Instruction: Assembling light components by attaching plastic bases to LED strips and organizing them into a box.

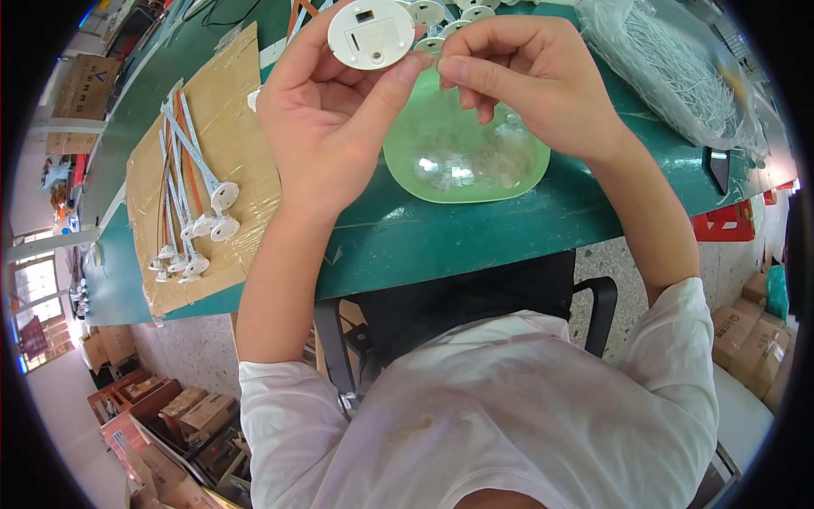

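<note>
Between the thumb and fingers of my left hand (326, 127) is a white round plastic base (371, 34). Its upturned face has a rectangular recess, a small dark slot and a screw hole. Close to its right, my right hand (534, 85) is pinched, thumb against fingertips; anything held there is too small or hidden to make out. Below both hands sits a light green plastic tray (465, 193) with small clear plastic pieces (475, 161) in it. More white round discs (428, 12) lie beyond my fingers at the top edge, partly cut off.
On the left, brown cardboard (246, 110) bears several blue and orange strips with white round ends (224, 197). A clear plastic bag of thin white sticks (678, 76) lies at the right of the green table (407, 259). A black chair armrest (604, 310) stands below the table edge.
</note>
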`<move>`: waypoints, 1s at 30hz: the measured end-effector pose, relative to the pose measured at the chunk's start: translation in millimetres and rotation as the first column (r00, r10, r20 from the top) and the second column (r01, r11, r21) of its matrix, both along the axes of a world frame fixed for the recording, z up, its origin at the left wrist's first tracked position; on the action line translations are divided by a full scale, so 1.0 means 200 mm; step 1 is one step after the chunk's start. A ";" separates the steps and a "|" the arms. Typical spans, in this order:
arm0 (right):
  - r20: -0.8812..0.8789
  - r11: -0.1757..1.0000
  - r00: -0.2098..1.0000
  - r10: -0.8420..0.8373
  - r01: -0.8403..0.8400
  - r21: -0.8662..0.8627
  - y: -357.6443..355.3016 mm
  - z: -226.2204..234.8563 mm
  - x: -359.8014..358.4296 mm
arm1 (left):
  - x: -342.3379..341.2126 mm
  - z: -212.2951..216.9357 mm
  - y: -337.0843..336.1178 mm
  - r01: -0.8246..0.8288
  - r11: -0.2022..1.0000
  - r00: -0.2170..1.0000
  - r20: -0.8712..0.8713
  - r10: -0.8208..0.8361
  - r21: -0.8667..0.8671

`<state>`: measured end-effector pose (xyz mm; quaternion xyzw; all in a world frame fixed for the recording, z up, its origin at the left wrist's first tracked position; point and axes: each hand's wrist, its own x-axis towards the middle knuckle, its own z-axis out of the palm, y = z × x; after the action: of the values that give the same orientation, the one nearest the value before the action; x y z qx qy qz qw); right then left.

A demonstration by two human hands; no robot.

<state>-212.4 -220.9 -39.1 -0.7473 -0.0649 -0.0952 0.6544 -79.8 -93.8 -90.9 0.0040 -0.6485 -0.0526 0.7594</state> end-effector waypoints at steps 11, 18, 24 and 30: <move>-0.120 0.998 0.992 -0.032 0.038 0.050 0.05 0.09 -0.05 | -0.27 0.22 0.31 -0.588 0.240 0.569 0.184 0.802 0.773; -0.155 0.987 0.975 -0.159 0.162 0.010 0.02 0.11 -0.05 | -0.25 0.21 0.33 -0.626 0.213 0.562 0.244 0.790 0.750; 0.346 0.910 0.912 -0.219 0.319 -0.266 0.06 0.06 -0.09 | -0.51 0.27 0.19 -0.349 0.295 0.644 0.000 0.765 0.889; 0.542 0.810 0.825 -0.158 0.422 -0.406 0.07 0.10 -0.12 | -0.33 0.20 0.31 -0.687 0.225 0.609 0.378 0.697 0.691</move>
<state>-235.6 -206.7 -19.2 -0.8455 -0.1302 -0.3602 0.3721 -145.2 -31.1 -50.2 0.6223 -0.4781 0.0104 0.6198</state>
